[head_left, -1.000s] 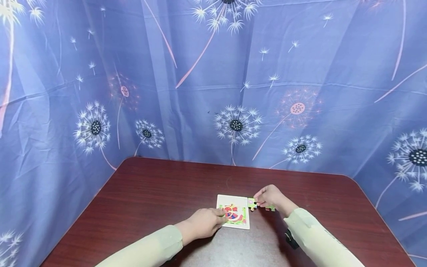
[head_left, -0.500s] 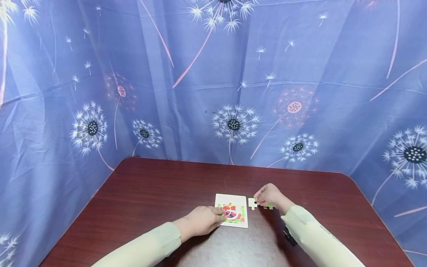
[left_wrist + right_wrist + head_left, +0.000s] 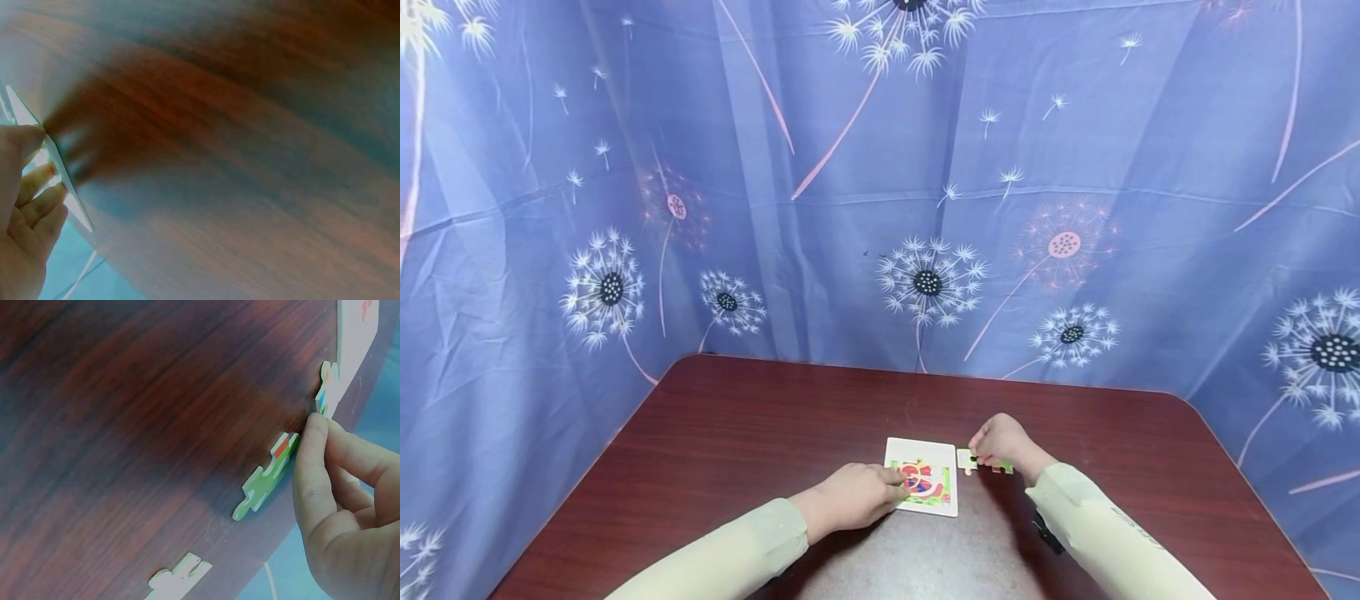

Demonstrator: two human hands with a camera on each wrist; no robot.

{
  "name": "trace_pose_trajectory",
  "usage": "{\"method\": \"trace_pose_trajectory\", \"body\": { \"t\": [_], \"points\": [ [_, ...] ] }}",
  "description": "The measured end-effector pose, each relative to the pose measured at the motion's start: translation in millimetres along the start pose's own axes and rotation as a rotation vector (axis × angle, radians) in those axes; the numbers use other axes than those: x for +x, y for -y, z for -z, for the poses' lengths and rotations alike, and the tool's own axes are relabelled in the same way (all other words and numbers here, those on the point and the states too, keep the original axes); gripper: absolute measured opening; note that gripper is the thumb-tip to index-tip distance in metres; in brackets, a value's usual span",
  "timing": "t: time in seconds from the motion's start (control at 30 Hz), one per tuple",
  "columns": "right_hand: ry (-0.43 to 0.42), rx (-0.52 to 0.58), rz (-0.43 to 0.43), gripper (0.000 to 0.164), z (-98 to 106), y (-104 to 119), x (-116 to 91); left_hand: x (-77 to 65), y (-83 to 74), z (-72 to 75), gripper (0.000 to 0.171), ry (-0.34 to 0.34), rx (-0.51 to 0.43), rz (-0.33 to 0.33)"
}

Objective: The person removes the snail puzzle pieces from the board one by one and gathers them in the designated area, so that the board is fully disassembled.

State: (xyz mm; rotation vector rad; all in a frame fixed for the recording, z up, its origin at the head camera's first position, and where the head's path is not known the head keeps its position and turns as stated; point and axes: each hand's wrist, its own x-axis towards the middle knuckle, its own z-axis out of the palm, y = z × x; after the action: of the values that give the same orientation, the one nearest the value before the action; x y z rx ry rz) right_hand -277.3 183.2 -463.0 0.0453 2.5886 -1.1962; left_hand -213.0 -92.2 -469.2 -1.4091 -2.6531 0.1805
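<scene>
A white-framed puzzle board (image 3: 925, 447) lies flat on the table, with red, blue and green pieces in its lower part. My left hand (image 3: 859, 497) holds the board's left edge; in the left wrist view, thumb and fingers meet the edge of the board (image 3: 69, 181). Just off the board's right side, my right hand (image 3: 1006, 442) pinches a jigsaw piece (image 3: 966, 458) between thumb and index finger. That jigsaw piece (image 3: 324, 390) sits close to the board in the right wrist view. A green-and-red jigsaw piece (image 3: 1002, 468) lies partly behind the right hand.
Another pale jigsaw piece (image 3: 181, 578) lies nearer in the right wrist view. The dark red wooden table (image 3: 760, 417) extends around the hands. A blue dandelion-print curtain (image 3: 820, 250) hangs behind the table and along both sides. A black device (image 3: 1047, 533) shows under the right forearm.
The pinched piece looked tilted and bright half a second ago and now looks flatter, close beside the board. The right hand shifts slightly left; the left hand stays on the board.
</scene>
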Motion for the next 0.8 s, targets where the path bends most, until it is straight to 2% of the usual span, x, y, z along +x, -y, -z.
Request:
{"method": "trace_pose_trajectory", "body": {
  "t": [0.4,0.63,0.8],
  "points": [
    [-0.018,-0.199,0.006,0.01,-0.4,10.9,0.1,-0.1,1.7,-2.2,0.028,-0.038,0.0,-0.023],
    [-0.022,-0.203,0.003,0.008,0.3,11.8,-0.7,0.5,1.7,-5.8,0.027,-0.048,-0.02,-0.017],
    [-0.018,-0.196,0.006,0.007,0.4,10.6,0.8,1.0,1.2,-6.7,0.029,-0.017,-0.027,0.001]
  ]
}}
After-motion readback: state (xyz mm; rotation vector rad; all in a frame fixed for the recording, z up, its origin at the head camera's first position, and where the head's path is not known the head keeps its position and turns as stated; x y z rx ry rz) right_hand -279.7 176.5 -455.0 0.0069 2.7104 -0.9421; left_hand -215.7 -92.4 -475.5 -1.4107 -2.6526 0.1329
